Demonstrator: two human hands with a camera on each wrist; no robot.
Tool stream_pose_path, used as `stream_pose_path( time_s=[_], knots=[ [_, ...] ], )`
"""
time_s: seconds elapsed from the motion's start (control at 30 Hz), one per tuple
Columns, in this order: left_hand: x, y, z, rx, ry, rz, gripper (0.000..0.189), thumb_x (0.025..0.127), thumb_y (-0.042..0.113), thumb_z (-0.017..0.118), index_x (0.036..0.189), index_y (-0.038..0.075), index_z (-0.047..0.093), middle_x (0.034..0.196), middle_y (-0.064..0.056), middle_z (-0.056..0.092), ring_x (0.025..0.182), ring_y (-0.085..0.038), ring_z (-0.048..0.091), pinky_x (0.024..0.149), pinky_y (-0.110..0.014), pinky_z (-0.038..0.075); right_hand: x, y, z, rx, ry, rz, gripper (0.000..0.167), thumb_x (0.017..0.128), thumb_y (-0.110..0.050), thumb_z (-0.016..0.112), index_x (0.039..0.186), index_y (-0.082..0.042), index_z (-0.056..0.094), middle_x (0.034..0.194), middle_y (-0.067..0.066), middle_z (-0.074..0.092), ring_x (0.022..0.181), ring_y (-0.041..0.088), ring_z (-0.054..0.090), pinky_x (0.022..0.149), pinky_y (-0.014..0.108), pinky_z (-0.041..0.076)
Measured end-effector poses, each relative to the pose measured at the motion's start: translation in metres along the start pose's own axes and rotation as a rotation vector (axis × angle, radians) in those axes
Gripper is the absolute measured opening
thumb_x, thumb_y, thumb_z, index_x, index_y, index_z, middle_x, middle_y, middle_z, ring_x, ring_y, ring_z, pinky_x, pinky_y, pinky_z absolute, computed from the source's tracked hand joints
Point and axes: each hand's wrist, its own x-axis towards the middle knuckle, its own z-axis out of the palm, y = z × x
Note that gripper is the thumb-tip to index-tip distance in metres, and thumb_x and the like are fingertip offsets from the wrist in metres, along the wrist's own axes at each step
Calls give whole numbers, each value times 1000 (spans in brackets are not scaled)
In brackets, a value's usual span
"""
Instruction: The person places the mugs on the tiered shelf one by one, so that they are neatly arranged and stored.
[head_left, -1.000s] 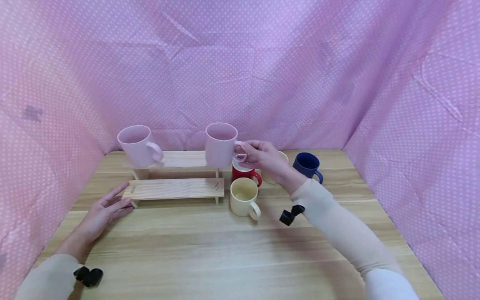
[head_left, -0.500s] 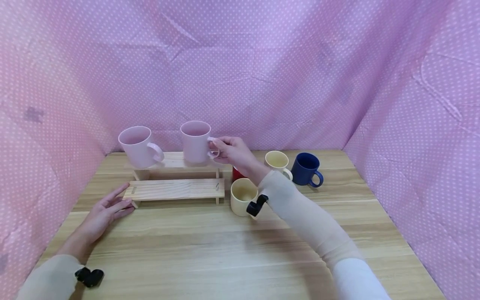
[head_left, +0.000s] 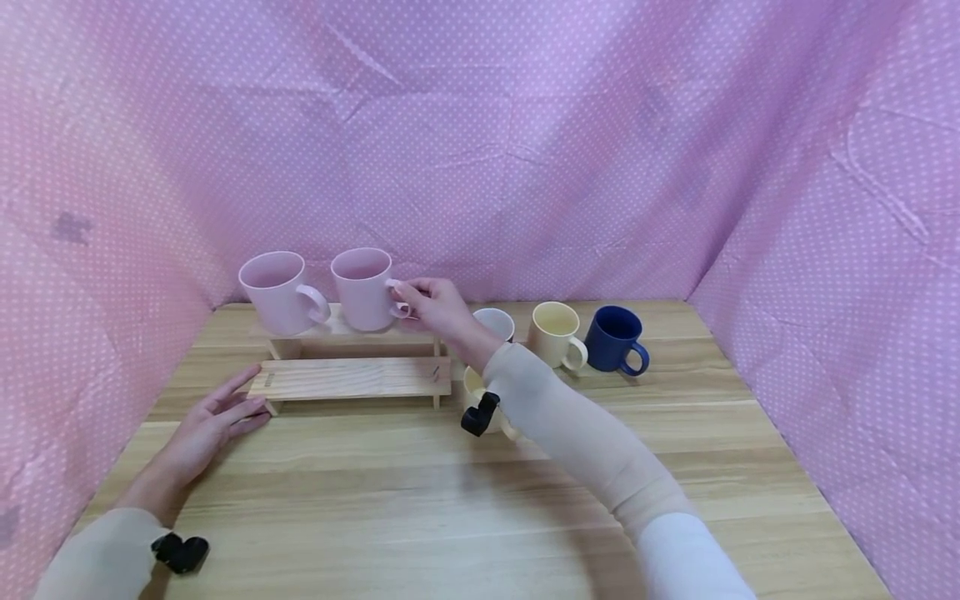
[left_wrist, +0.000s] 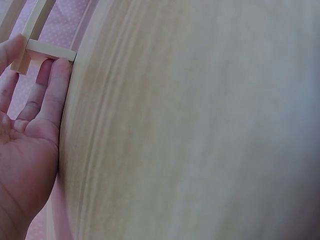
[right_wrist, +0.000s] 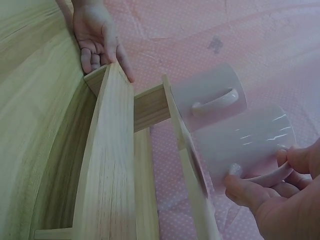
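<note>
My right hand [head_left: 438, 312] pinches the handle of a pink mug [head_left: 362, 292], upright over the upper shelf of a small two-tier wooden rack [head_left: 352, 377]. In the right wrist view that mug [right_wrist: 245, 145] has its base close against the upper board; I cannot tell whether it touches. Left of it, a second pink mug [head_left: 273, 293] stands on the same shelf, handle to the right. My left hand [head_left: 206, 429] rests at the rack's left end. Its fairly straight fingertips [left_wrist: 59, 67] touch the lower board and leg in the left wrist view.
Right of the rack, a red mug with a white inside [head_left: 495, 321] and a front cream mug [head_left: 474, 382] are partly hidden by my right arm. Farther right stand another cream mug [head_left: 553, 333] and a dark blue mug [head_left: 613, 337]. Pink dotted cloth [head_left: 480, 150] surrounds the wooden table [head_left: 360, 500].
My right hand has carried the pink mug leftward over the upper shelf, nearer the other pink mug. The rear cream mug and blue mug have come into fuller view. My left hand stays put.
</note>
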Motion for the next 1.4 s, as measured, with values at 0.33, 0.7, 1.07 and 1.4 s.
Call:
stream_pose_path(
  time_s=[0.33,0.7,1.07,1.4],
  knots=[
    [0,-1,-2,-1,-5,5,65,104,-2,52,162,10,24,117,-8,59,106,-16,67,99,-33,56,8,14,10,-47,30,-67,32,105,-21,61,121,6,67,119,15,69,111,28,66,92,37,62],
    [-2,1,-1,5,1,-14,66,104,-2,53,162,12,24,117,-10,57,106,-16,67,98,-32,57,8,27,16,-106,19,-131,31,104,-26,61,120,0,69,115,13,68,108,25,66,91,33,62],
    [-5,4,-4,1,0,-7,66,104,-3,51,162,11,23,116,-8,60,106,-17,68,98,-33,56,8,22,20,-148,12,-128,32,105,-27,60,124,-3,68,117,16,68,104,28,67,90,36,63],
    [-6,4,2,59,27,-30,67,105,2,53,163,12,22,120,-6,59,110,-14,65,100,-33,55,2,21,20,-193,27,-151,31,105,-27,59,120,-1,68,114,15,67,104,28,66,94,42,61]
  ],
)
